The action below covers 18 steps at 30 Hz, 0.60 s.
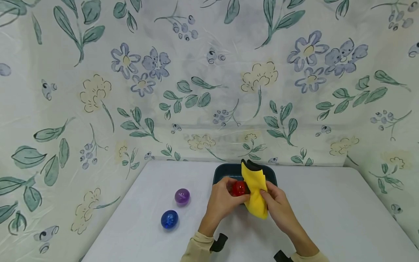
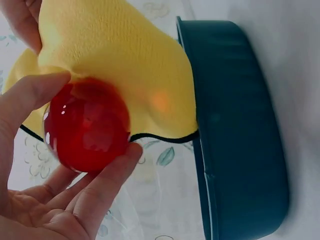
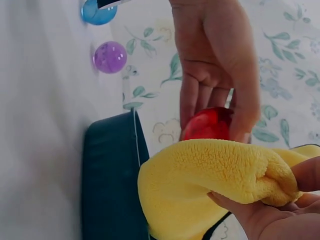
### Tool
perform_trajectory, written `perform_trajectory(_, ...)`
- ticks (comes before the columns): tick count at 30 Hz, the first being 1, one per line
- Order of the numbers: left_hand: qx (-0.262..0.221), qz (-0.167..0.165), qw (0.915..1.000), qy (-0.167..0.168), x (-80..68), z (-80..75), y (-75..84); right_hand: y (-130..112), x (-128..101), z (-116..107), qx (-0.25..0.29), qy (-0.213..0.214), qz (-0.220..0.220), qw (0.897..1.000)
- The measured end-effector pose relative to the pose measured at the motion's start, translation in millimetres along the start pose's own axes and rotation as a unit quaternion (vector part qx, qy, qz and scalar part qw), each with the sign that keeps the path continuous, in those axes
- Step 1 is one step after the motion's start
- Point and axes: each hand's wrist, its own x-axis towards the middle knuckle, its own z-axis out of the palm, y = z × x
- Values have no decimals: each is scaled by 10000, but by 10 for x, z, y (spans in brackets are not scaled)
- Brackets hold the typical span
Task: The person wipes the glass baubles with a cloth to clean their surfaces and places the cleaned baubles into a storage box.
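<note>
Left hand [image 1: 222,202]: fingers and thumb curled round the red ball [image 1: 239,188], held just above the near edge of the tray [image 1: 219,174].
Right hand [image 1: 276,205]: fingers and thumb pinching a bunched fold of the yellow cloth [image 1: 255,193], pressed against the red ball's right side.
Red ball: clear red, glossy, gripped between thumb and fingertips [image 2: 120,165]; cloth touching its far side.
Yellow cloth: fleecy, dark trim along one edge, draped partly over the tray rim.
Tray: dark teal, rounded corners, on the white worktop [image 1: 327,211] close to the flowered backdrop [image 1: 209,80].
Other balls: purple ball [image 1: 182,197] and blue ball [image 1: 169,219] on the worktop, left of the hands, near each other but apart.
Writing: no brand, label or lettering legible on ball, cloth or tray.
Head view only: whole layout, both sleeves, both loose balls and their place on the worktop.
Left wrist view only: dark trim of the cloth running under the ball; outer wall of the tray seen close.
Right wrist view only: cloth bunched in the right palm; purple and blue balls seen beyond the tray.
</note>
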Motion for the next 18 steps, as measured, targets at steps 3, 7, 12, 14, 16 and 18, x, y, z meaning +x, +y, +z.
perform_trajectory(3, -109, 77, 9998, 160, 5, 14, 17, 19, -7, 8, 81, 5, 34, 10000)
perform_trajectory(7, -269, 159, 9991, 289, -3, 50, 33, 49, -15, 17, 236, 11, 98, 9997)
perform_trajectory(12, -489, 313, 9977, 347, -35, 91, 52, 79, 11, 6, 614, 0, 245, 9978)
perform_trajectory(14, -586, 394, 9970, 328, -44, 105, 61, 83, 25, -9, 813, -101, 305, 9962)
perform_trajectory(16, -653, 479, 9963, 299, -49, 121, 68, 82, 38, -30, 1019, -213, 347, 9940)
perform_trajectory(18, -685, 601, 9955, 274, -52, 136, 77, 76, 48, -57, 1174, -312, 369, 9919)
